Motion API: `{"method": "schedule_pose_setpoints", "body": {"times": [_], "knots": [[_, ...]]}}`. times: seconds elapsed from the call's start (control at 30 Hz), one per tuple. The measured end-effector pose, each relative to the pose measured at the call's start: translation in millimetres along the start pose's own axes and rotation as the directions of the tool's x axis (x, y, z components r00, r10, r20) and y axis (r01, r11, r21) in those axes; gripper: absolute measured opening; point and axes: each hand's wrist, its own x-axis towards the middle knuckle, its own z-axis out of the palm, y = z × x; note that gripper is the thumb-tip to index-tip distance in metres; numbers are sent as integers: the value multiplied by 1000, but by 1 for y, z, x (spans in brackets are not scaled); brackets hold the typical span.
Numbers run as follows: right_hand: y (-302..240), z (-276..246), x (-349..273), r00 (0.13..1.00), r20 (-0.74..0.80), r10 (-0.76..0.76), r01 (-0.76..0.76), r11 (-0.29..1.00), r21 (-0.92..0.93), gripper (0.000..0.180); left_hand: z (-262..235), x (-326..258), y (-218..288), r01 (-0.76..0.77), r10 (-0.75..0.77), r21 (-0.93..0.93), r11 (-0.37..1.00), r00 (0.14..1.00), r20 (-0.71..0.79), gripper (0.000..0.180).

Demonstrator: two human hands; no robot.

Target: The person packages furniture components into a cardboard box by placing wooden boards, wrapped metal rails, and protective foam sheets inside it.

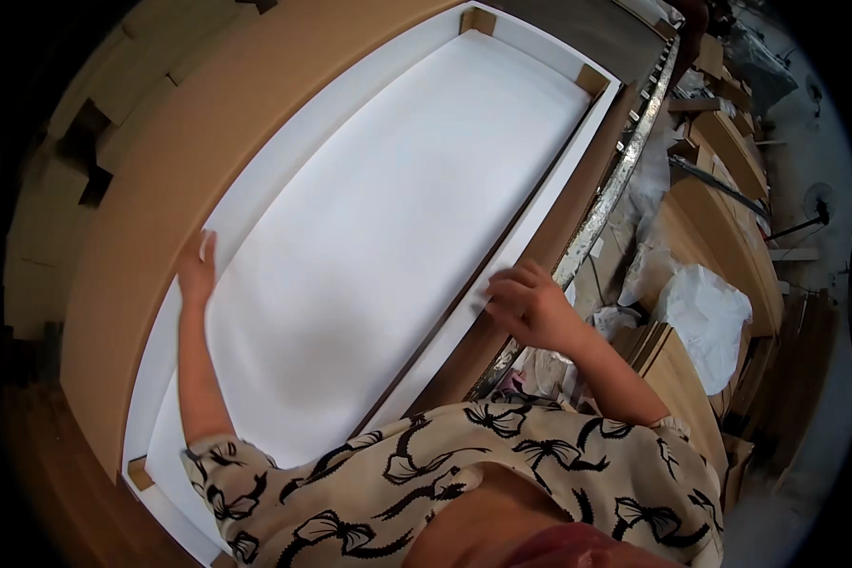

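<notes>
A large, shallow white box (379, 218) with low upright sides lies lengthwise in front of me, with small brown cardboard pieces (592, 80) in its corners. On its left side, my left hand (197, 272) has its fingers closed on the top of the white wall. My right hand (538, 308) is at the opposite wall, fingers bent over the white rim and slightly blurred. A dark gap runs between that wall and the white bottom. Part of the near end is hidden by my patterned sleeve and body.
A wide brown cardboard sheet (246, 104) extends along the left. A worn metal rail (615, 180) borders the right side. Past it lie clear plastic bags (705, 322), cardboard pieces (715, 218) and a standing fan (817, 204). Stacked boards (43, 237) are at far left.
</notes>
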Motion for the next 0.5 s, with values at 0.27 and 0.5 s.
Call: {"method": "schedule_pose_setpoints", "body": {"times": [0.27,0.5], "knots": [[33,5,37,923,365,125,34,916,-401,22,-26,-212,123,259,-309,215,942,411,858,47],[24,-7,-9,960,-273,-66,42,995,-92,17,-12,-306,100,255,-176,81,964,377,909,53]]}}
